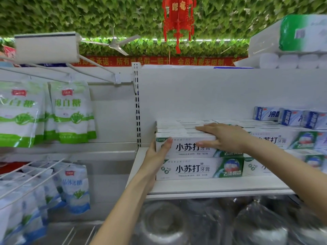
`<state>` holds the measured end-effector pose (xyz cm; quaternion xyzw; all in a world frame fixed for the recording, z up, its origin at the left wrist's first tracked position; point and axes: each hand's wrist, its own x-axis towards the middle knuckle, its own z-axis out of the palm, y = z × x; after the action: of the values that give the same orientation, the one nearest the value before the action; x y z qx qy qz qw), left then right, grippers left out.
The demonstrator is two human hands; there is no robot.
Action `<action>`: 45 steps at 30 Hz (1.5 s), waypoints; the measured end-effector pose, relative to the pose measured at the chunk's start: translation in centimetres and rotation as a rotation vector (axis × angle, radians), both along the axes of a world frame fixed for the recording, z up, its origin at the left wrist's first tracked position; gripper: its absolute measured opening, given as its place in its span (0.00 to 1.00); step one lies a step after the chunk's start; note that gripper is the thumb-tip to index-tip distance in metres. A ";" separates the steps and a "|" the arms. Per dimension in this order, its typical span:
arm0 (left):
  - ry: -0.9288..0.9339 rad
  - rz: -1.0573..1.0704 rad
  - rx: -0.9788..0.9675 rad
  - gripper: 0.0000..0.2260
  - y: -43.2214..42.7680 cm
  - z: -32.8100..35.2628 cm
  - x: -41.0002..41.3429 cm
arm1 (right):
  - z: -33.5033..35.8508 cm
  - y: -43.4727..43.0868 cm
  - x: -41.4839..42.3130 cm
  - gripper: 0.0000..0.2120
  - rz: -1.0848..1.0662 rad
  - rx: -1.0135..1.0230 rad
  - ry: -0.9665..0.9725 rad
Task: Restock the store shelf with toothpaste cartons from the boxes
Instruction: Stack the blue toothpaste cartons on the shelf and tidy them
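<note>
Both your hands are on the top carton (187,147) of the toothpaste stack at the left end of the white shelf (212,187). Your left hand (155,154) clasps the carton's left end: thumb (167,145) laid on the front face, other fingers hidden round the end. Your right hand (224,138) is released and lies flat on the carton's top, fingers straight and pointing left, thumb down over the front face. The top carton sits squarely on a matching lower carton (194,169), printed fronts facing you, more cartons packed behind toward the far wall. A second stack (283,140) of the same cartons stands just right, touching. Blue cartons (290,117) sit on it farther right. Sugar bags (70,112) hang on hooks to the left. Tissue rolls (300,32) lie on top at far right, and a red lantern (178,20) hangs overhead.
</note>
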<state>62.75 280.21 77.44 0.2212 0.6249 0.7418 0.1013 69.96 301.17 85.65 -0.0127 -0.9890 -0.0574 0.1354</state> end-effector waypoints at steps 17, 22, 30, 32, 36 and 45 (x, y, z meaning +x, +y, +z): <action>-0.085 0.150 0.135 0.24 2.3 0.5 2.2 | -8.6 1.1 -1.8 0.27 0.019 0.042 1.089; -0.080 0.119 0.146 0.27 2.5 0.3 2.3 | -8.6 1.3 -1.8 0.28 0.016 0.041 1.106; -0.043 0.164 0.128 0.27 2.9 0.0 1.9 | -8.6 0.9 -2.0 0.22 -0.012 0.066 1.168; -0.020 0.164 0.119 0.27 3.0 -0.1 2.0 | -8.6 0.9 -2.1 0.21 -0.013 0.061 1.182; -0.081 0.172 0.073 0.39 2.5 0.1 1.1 | -8.6 0.9 -2.1 0.21 -0.006 0.056 1.178; -0.207 0.067 0.104 0.34 2.9 1.0 -1.1 | -8.8 1.0 -2.3 0.22 -0.009 0.061 1.177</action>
<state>61.68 283.08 78.43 0.1272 0.5791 0.7949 0.1287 67.63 302.21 76.86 -0.0429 -0.7455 -0.0698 0.6615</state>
